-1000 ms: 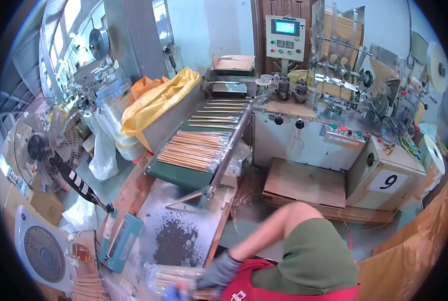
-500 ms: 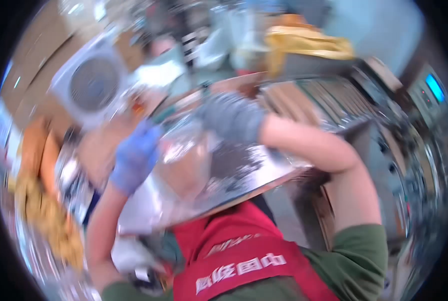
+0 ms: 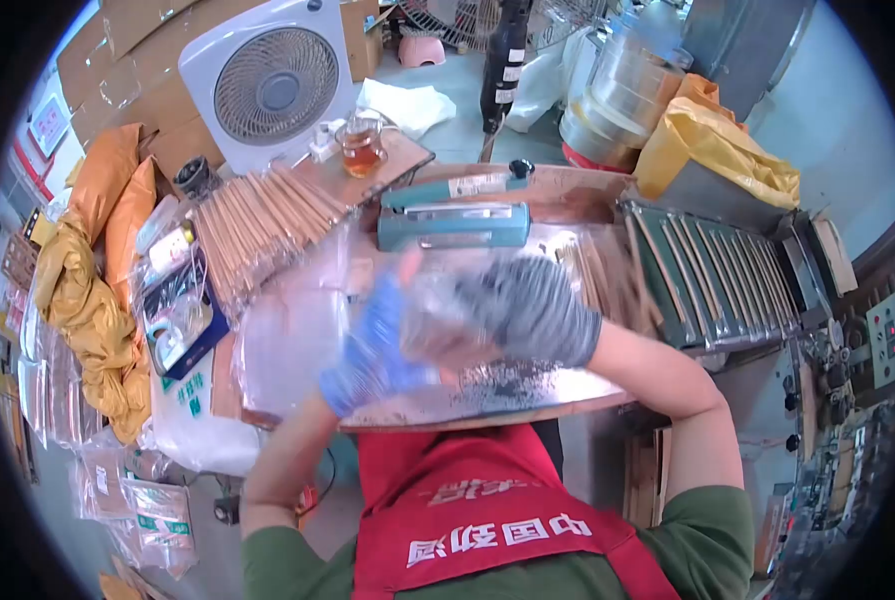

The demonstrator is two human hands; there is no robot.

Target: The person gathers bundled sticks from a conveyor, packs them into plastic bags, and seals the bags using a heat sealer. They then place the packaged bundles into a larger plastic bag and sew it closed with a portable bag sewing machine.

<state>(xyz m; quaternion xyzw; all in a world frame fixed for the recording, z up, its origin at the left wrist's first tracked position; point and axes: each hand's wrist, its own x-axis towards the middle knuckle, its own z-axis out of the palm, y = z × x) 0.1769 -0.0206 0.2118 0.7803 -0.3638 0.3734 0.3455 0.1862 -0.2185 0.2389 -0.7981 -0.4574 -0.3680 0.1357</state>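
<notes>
Red apron (image 3: 507, 500) nearest, well this side of the teal sealer (image 3: 454, 228). Metal tabletop (image 3: 407, 408) runs from near the apron to under the sealer; dark speckled patch on it, this side of the sealer's right end.

Both hands over the tabletop, this side of the sealer, motion-blurred. Left hand (image 3: 372, 350), blue glove, in front of the sealer's left end: fingers look spread, one tip pointing up toward the sealer. Can't tell if it pinches anything. Right hand (image 3: 539, 310), grey glove, in front of the sealer's right end: fingers at a clear plastic bag (image 3: 439, 325). Too smeared to confirm a grip. Bag is between the hands, in front of the sealer; contents unreadable, can't tell if it rests on the tabletop.

Clear plastic sheets (image 3: 287, 350) nearer than the sealer and left of it. Dark blue box (image 3: 215, 320) farther left, loose items inside. Bundle of thin wooden sticks (image 3: 257, 230) left of the sealer. Green conveyor belt (image 3: 669, 292) right of the sealer, sticks in a spaced row across it.

Glass mug (image 3: 361, 150), amber liquid, beyond the sealer's left end. Yellow sack (image 3: 712, 150) beyond and right. Grey box fan (image 3: 274, 85) beyond and left, farthest.
</notes>
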